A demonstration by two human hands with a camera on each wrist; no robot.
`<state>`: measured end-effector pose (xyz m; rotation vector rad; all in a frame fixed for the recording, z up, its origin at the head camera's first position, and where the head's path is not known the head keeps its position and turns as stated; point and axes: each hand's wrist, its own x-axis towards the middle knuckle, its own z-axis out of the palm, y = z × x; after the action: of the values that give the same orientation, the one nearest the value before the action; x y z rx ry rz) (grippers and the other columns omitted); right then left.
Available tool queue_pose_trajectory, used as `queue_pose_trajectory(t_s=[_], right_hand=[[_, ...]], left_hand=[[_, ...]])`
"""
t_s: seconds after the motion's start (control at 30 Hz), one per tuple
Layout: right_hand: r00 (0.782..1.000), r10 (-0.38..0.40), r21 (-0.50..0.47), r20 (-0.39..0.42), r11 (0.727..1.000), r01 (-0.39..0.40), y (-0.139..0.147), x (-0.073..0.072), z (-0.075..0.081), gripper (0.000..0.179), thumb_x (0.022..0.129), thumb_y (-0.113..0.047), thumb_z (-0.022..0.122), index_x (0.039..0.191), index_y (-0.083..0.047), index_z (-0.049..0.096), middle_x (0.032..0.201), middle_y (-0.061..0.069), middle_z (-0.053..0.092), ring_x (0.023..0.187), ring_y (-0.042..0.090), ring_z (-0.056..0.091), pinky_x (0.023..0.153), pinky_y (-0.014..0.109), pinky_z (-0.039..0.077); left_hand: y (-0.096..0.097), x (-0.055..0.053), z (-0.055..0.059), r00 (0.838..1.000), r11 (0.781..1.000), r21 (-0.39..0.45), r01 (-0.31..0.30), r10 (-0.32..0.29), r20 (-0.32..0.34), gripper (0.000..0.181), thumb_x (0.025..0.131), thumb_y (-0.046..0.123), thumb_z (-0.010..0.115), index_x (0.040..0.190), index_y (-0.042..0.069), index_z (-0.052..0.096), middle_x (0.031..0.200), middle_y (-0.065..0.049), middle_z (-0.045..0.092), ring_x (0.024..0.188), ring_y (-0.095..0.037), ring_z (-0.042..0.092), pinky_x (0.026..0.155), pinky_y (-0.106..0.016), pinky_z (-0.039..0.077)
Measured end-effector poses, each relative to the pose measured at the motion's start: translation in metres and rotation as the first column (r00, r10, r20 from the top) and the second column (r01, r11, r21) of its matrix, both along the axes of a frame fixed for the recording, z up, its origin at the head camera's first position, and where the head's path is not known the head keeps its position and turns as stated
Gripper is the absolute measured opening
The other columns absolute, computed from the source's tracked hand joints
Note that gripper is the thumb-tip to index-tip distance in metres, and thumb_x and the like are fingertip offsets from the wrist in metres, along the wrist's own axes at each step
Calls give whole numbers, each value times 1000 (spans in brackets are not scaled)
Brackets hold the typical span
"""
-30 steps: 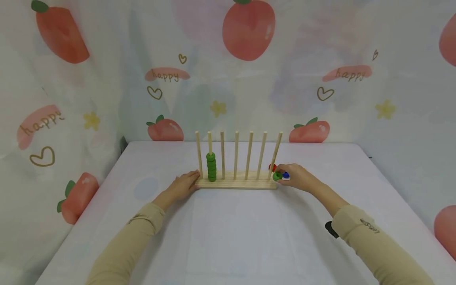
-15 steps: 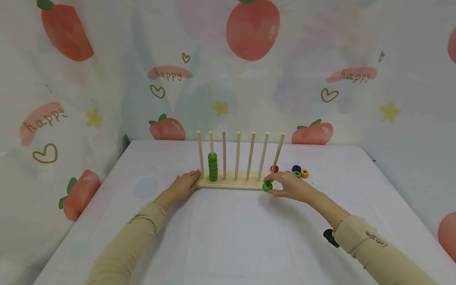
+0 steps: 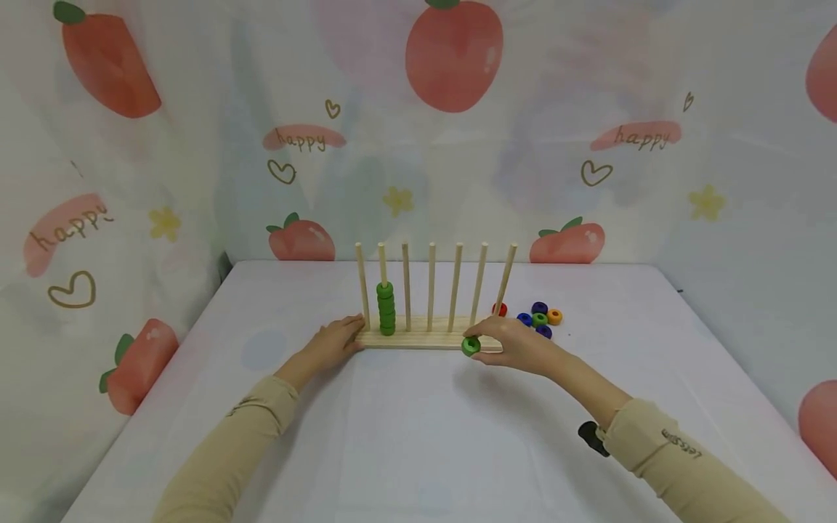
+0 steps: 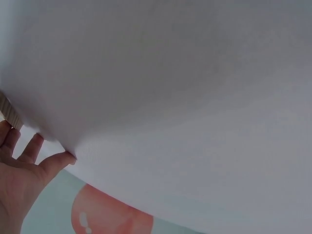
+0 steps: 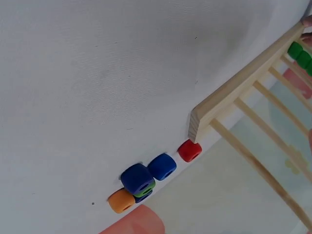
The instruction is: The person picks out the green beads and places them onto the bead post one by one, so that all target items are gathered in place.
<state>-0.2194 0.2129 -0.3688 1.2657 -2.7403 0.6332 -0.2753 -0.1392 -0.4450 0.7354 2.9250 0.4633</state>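
Note:
A wooden peg rack (image 3: 418, 341) with several upright pegs stands on the white table. Green beads (image 3: 386, 311) are stacked on its second peg from the left. My left hand (image 3: 332, 343) rests at the left end of the base; the left wrist view shows the hand's fingers (image 4: 33, 148) apart, beside the wooden edge. With thumb and forefinger, my right hand (image 3: 519, 345) pinches a green bead (image 3: 471, 346), its hole showing, in front of the base's right part. The right wrist view leaves that bead out of the picture.
Several loose beads lie right of the rack: a red bead (image 5: 189, 150), a blue bead (image 5: 162, 166), an orange bead (image 3: 554, 317), a green bead (image 3: 539, 319) and dark blue ones (image 5: 137, 178). A patterned cloth (image 3: 458, 167) hangs behind the table.
My right hand has carried the green bead leftward from beside the loose beads to the front of the base, uncovering those beads. My left hand stays at the base's left end.

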Motion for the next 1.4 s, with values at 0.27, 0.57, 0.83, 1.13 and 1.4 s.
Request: queue_pose_trajectory(t_s=[0.27,0.57,0.83,1.13,1.4], right_hand=[[998,26,-37,-63,999,-28,-8,1,5,32,82,-12,73,111,1,65,103,10,70,95,22,66,79,31,56],[993,50,-85,-105,995,-59,-24,1,12,34,82,-10,72,113,2,65,107,11,70,99,23,65,82,33,56],[990,57,-139,-127,988,-74,-36,-1,16,34,82,-9,71,115,0,65,109,12,69,101,26,65,82,35,56],[968,122,-214,-218,962,-169,-47,-9,24,33,80,-3,72,111,3,66,104,13,70,96,24,66,77,34,57],[961,101,-220,-259,962,-160,-54,-13,35,35,80,-4,73,114,2,65,106,14,69,99,26,65,78,34,56]], left_hand=[[0,-2,-1,1000,1000,-4,-3,3,-11,53,97,29,52,140,0,41,149,-16,37,132,-42,39,97,-70,32],[1,-5,-2,1000,1000,-3,1,-1,-6,54,97,30,51,141,1,40,150,-16,36,133,-41,38,98,-70,31],[-1,-4,-4,1000,1000,-21,-14,15,14,55,97,30,52,142,1,40,150,-15,36,132,-42,40,98,-70,31],[0,-3,-2,1000,1000,-7,6,-6,-5,54,97,31,51,141,0,40,150,-16,36,132,-42,39,97,-70,33],[-1,-3,-3,1000,1000,-5,10,-10,-11,53,97,28,52,140,-1,41,149,-17,37,131,-42,40,96,-70,33]])
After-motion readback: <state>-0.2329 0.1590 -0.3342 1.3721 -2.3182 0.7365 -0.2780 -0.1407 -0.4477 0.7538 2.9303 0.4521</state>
